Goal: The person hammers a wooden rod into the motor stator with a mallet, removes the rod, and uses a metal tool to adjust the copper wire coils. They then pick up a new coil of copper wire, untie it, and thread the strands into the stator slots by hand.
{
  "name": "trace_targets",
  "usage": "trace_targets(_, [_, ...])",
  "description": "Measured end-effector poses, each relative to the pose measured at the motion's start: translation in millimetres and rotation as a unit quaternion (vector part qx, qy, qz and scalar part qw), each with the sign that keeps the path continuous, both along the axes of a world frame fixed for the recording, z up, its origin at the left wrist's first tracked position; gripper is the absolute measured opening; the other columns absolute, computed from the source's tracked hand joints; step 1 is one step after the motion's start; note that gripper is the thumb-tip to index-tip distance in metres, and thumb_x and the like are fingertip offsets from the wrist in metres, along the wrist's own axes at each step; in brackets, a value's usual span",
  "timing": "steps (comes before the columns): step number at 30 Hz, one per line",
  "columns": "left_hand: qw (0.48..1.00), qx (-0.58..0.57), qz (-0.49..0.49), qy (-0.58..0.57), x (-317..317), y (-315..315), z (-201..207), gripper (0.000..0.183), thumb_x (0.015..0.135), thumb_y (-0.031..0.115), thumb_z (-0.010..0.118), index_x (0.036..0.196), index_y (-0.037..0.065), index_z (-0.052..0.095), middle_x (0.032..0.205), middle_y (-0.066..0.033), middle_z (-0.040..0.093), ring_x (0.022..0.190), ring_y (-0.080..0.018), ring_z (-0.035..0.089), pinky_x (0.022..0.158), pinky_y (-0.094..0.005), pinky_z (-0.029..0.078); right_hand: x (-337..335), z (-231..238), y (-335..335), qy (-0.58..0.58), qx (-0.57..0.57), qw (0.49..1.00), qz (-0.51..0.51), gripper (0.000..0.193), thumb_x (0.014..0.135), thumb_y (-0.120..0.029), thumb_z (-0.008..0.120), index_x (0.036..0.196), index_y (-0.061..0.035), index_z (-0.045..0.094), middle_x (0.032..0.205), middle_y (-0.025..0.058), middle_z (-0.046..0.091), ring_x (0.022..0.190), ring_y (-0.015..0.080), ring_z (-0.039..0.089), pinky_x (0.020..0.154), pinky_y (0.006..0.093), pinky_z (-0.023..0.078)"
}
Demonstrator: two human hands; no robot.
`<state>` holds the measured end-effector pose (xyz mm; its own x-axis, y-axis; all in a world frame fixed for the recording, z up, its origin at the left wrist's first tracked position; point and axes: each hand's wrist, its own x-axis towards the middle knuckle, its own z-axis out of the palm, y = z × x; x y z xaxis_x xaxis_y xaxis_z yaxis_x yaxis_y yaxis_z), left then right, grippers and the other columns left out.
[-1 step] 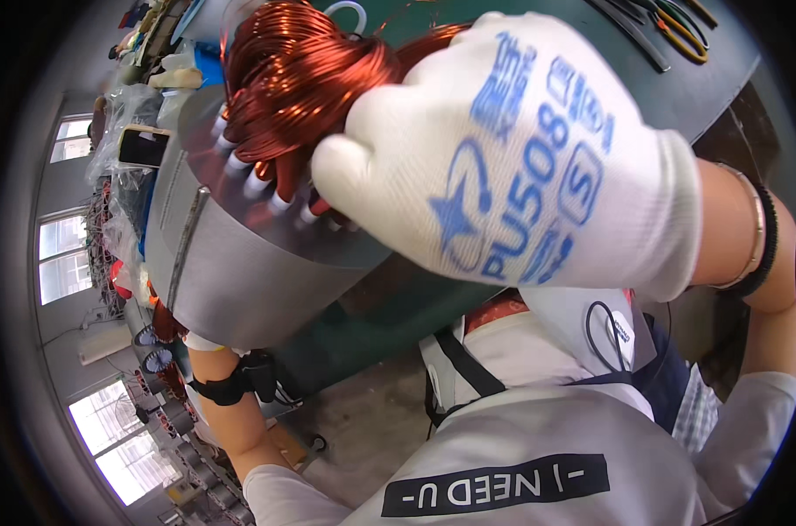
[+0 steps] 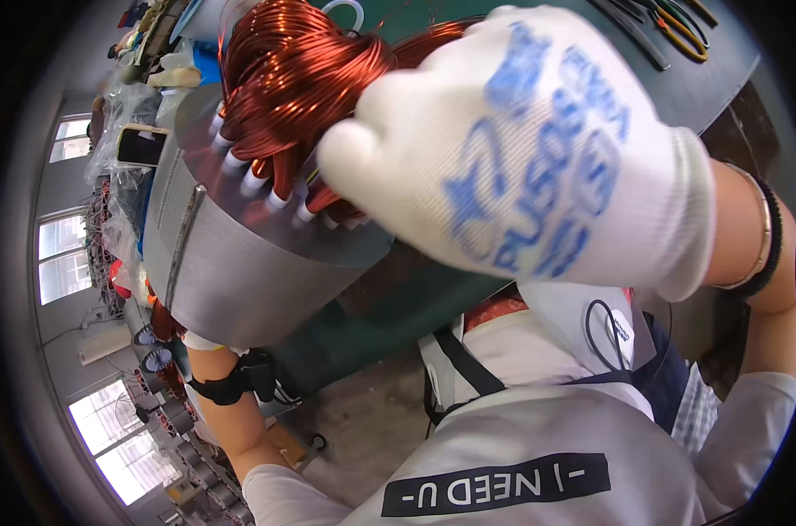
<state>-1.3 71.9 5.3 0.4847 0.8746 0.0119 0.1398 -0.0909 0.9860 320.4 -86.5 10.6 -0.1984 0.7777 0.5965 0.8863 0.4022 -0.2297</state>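
Note:
A grey metal stator core point(image 2: 249, 280), shaped like a wide cylinder, lies on its side in front of me. Shiny copper windings point(image 2: 306, 74) bulge from its end, over white slot liners point(image 2: 251, 182) around the bore. My right hand point(image 2: 520, 149), in a white knit glove with blue print, is closed in a fist against the windings. A strand of copper wire runs behind its knuckles; what the fingers hold is hidden. Of my left hand point(image 2: 203, 342) only the glove's cuff shows at the core's lower left; its fingers are out of sight behind the metal.
The green table point(image 2: 363, 337) lies under the core. At the far right are orange-handled pliers point(image 2: 682, 39) and dark strips point(image 2: 630, 31). A phone point(image 2: 141, 145) and clear plastic bags point(image 2: 117, 210) are on the left. Several wound motor parts point(image 2: 183, 421) stand beyond my left arm.
My right fist has shifted slightly right and blurs with motion. The copper windings beside it have changed shape a little; the core has stayed in place.

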Motion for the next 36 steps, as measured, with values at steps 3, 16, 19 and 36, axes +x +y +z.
trace_targets(3, [1.0,-0.003,-0.005,0.002,8.0,1.9,-1.3,0.053,0.091,0.04,0.06,0.127,0.001,0.055,0.125,-0.0121,0.058,0.112,-0.0241,0.057,0.095,-0.0398,0.046,9.0,11.7,-8.6,-0.061,-0.047,0.997,-0.028,0.01,0.078,-0.019,0.065,0.086,-0.0187,0.072,0.077,-0.0038,0.067,0.065,0.0167,0.064,0.053,0.0338,0.046])
trace_targets(16, [1.0,-0.002,0.003,0.001,-1.6,-6.0,-2.4,0.053,0.09,0.039,0.061,0.127,0.001,0.055,0.125,-0.012,0.058,0.112,-0.0243,0.057,0.095,-0.0399,0.046,7.9,6.7,-7.1,-0.03,-0.026,0.999,-0.018,0.013,0.074,-0.025,0.071,0.085,-0.0194,0.071,0.076,-0.0006,0.068,0.07,0.0183,0.066,0.059,0.0354,0.049])
trace_targets(19, [1.0,-0.006,0.016,0.002,-9.6,-4.9,-4.0,0.053,0.09,0.039,0.061,0.127,0.001,0.055,0.125,-0.012,0.058,0.112,-0.0243,0.057,0.095,-0.04,0.046,18.5,6.9,-3.3,-0.055,-0.038,0.998,-0.001,0.012,0.072,-0.025,0.07,0.082,-0.0184,0.068,0.071,0.0002,0.065,0.066,0.0187,0.065,0.057,0.035,0.048])
trace_targets(36, [0.999,-0.026,0.017,-0.014,-13.9,-15.7,-9.3,0.053,0.09,0.038,0.062,0.127,0.002,0.055,0.125,-0.0119,0.058,0.112,-0.0244,0.057,0.095,-0.0401,0.046,6.3,-3.3,-3.1,0.051,0.111,0.987,-0.102,0.013,0.065,-0.025,0.062,0.058,-0.015,0.058,0.052,0.0072,0.055,0.049,0.0238,0.055,0.045,0.0355,0.043])
